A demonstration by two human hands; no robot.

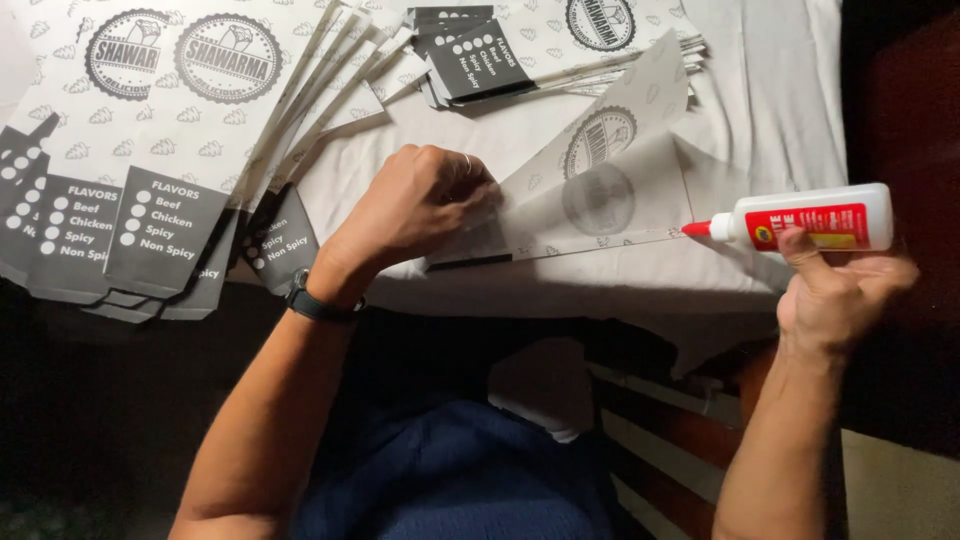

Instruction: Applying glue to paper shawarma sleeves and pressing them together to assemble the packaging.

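At far left, a fanned stack of finished printed paper bags (150,150), grey-bottomed, lying flat on the white cloth-covered worktop (780,90). Further right, the left hand (415,205), wristwatch (310,300) on the wrist, curled into a loose fist and pressing down on the near edge of a single paper sheet (600,190). That sheet half folded, one translucent flap lifted and showing a round printed emblem through it; seam seemingly not yet stuck down. Behind, a second smaller pile of bags (470,60) near the top edge. At right, the right hand (835,290) closed round a white glue bottle (810,220) with red label, held level just off the worktop edge, red nozzle pointing toward the sheet's right corner without touching. Many bags apparently done; this one judged mid-way, gluing and closing of the flap left.
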